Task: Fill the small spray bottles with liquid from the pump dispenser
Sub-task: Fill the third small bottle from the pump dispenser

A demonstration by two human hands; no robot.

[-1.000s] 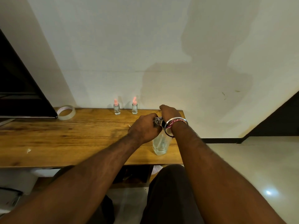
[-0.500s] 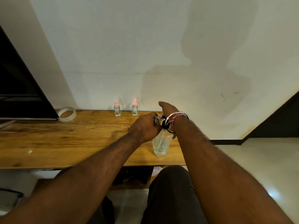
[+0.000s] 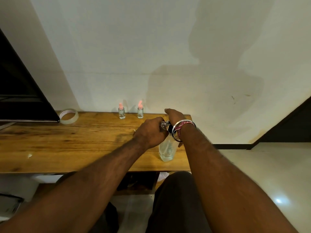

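A clear pump dispenser with a black pump head stands near the right end of the wooden table. My right hand, with bangles at the wrist, lies over the pump head, its thumb down the dispenser's side. My left hand is closed around a small clear spray bottle with a metal neck, held tilted against the pump nozzle. Two more small spray bottles, the left one and the right one, both with pink caps, stand upright by the wall.
A roll of clear tape lies at the back left beside a dark screen. The table's right end is just past the dispenser, with tiled floor beyond. My knees are under the front edge.
My right hand's fingers have stretched a little further forward over the pump head. My left hand holds the small bottle in the same place at the nozzle.
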